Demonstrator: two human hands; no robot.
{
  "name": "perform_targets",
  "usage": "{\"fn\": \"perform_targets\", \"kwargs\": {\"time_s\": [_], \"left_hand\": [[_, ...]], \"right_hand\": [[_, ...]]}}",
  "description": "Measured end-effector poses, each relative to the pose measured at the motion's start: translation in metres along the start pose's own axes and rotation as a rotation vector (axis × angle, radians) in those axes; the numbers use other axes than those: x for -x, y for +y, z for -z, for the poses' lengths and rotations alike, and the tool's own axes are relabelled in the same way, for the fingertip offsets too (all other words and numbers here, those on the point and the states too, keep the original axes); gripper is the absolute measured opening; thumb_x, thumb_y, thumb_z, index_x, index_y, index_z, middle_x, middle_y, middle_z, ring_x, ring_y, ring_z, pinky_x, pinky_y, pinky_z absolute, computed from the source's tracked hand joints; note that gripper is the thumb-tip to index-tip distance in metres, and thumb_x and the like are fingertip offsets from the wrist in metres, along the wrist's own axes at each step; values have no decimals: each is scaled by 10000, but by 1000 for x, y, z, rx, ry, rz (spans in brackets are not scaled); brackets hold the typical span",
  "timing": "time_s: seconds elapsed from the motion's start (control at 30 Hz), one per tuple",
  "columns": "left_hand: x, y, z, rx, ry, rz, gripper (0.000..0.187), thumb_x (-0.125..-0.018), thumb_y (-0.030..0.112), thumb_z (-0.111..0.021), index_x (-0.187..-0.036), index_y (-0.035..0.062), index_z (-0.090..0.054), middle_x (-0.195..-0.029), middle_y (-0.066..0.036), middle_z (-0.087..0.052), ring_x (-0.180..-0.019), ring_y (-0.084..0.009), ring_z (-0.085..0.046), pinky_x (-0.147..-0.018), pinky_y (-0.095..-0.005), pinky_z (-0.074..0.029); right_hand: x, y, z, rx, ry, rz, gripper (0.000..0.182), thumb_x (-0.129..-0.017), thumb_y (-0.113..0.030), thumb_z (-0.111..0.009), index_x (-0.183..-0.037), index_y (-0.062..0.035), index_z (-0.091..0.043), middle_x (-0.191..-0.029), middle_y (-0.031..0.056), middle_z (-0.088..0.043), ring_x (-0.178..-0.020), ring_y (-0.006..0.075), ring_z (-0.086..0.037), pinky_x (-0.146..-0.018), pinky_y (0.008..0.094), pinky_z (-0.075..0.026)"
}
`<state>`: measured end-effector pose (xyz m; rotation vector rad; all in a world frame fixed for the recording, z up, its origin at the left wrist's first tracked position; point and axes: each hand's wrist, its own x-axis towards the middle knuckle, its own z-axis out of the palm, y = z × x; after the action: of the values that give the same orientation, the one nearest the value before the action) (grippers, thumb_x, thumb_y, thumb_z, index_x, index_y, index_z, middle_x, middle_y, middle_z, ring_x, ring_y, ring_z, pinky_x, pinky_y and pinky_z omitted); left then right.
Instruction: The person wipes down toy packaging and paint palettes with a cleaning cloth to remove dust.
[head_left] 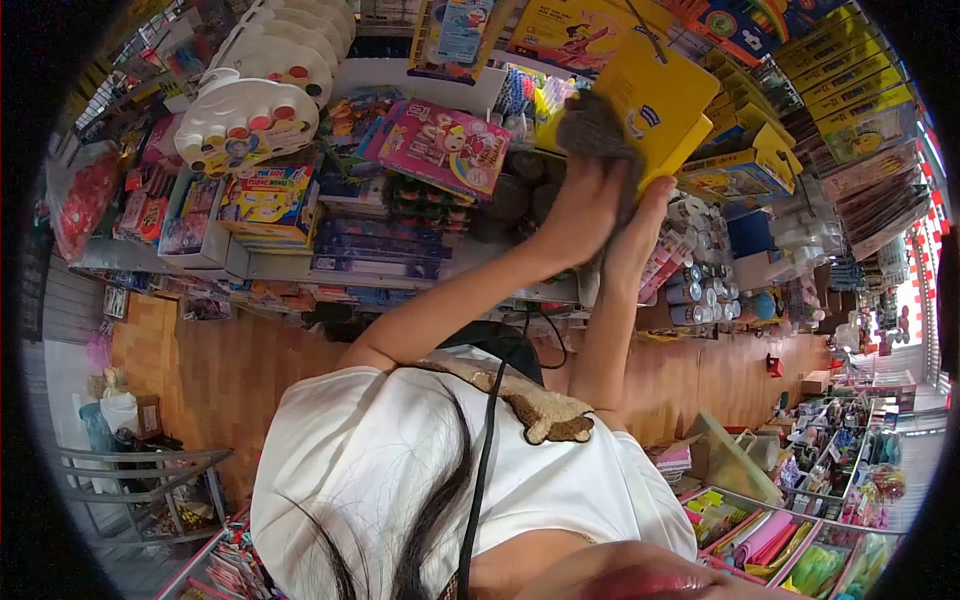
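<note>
Your left hand (588,208) grips the grey cloth (597,130); your right hand (637,228) holds the yellow pack (662,98). Best keep it braced, pressing lightly.

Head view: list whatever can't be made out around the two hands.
Head view: the ends of the left hand, hidden by the grey cloth.
Head view: how the right hand meets the far side of the yellow pack, hidden by the pack itself.
Head view: the yellow pack's fine print, too small to read.
Head view: whatever lies directly behind that pack, which covers it.
</note>
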<state>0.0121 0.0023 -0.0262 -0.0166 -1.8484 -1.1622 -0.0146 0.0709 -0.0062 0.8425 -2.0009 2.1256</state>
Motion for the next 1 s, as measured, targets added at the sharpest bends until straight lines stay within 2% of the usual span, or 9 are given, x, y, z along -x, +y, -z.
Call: {"fn": "perform_targets", "kwargs": {"time_s": [0.13, 0.23, 0.3, 0.4, 0.5, 0.57, 0.77, 0.9, 1.0], "left_hand": [[-33, 30, 7, -372, -92, -231, 391, -841, 126, -383, -1212, 2, -392, -1151, -280, -398, -1068, -406, -405, -939, -405, -320], [-81, 7, -9, -205, 54, -143, 313, -822, 165, -421, -1106, 68, -509, -990, -251, -496, -958, -437, -450, -833, -497, -345], [-110, -21, -11, -251, 76, -116, 346, -831, 208, -417, -1125, 44, -495, -989, -249, -519, -937, -401, -497, -816, -435, -387], [-120, -63, -13, 448, -98, 422, 371, -838, 213, -407, -1136, 0, -467, -1015, -262, -524, -950, -375, -514, -805, -387, -408], [-84, -35, 11, 615, -140, 663, 378, -864, 225, -378, -1122, -39, -457, -1052, -256, -528, -991, -347, -517, -815, -373, -405], [-49, -93, -12, 217, -130, 161, 382, -911, 252, -320, -1134, -29, -453, -1010, -203, -561, -962, -314, -538, -806, -357, -406], [30, 30, 37, 724, -33, 690, 300, -891, 228, -432, -1045, -24, -489, -912, -128, -574, -831, -162, -543, -748, -314, -438], [17, 49, 58, 492, 18, 152, 391, -801, 300, -584, -1006, -20, -494, -913, -152, -579, -808, -209, -579, -702, -334, -455], [3, 52, 64, 180, 15, 130, 418, -738, 287, -641, -983, -19, -496, -872, -192, -588, -762, -304, -603, -659, -379, -467]], "right_hand": [[7, -2, 0, -170, -17, -70, 538, -936, -420, -256, -1272, -4, -317, -1203, 109, -425, -1085, 195, -425, -912, 305, -336], [7, -3, -6, -312, -32, -108, 517, -942, -402, -254, -1267, -6, -318, -1178, 106, -439, -1061, 186, -436, -901, 297, -338], [6, -3, -9, -273, -38, -71, 521, -936, -414, -266, -1255, -7, -324, -1166, 95, -436, -1039, 173, -441, -882, 289, -356], [9, -6, -15, -180, -84, 35, 496, -944, -390, -250, -1246, -6, -334, -1124, 97, -446, -998, 167, -433, -863, 276, -339], [6, -4, -16, -83, -79, 132, 474, -944, -356, -294, -1263, -8, -337, -1105, 108, -445, -978, 175, -438, -856, 285, -340], [4, -7, -14, 30, -74, 195, 472, -935, -340, -333, -1279, -18, -341, -1088, 115, -446, -967, 190, -445, -856, 297, -343], [2, -30, -9, 340, -62, 384, 527, -913, -396, -332, -1331, -75, -312, -1119, 166, -444, -996, 275, -461, -861, 326, -354], [10, -40, -8, 423, -121, 366, 627, -894, -507, -201, -1334, -72, -304, -1147, 199, -429, -1045, 318, -449, -889, 360, -342], [10, -33, -9, 305, -168, 295, 685, -875, -566, -177, -1319, -69, -333, -1165, 195, -424, -1078, 309, -435, -929, 360, -308]]}}
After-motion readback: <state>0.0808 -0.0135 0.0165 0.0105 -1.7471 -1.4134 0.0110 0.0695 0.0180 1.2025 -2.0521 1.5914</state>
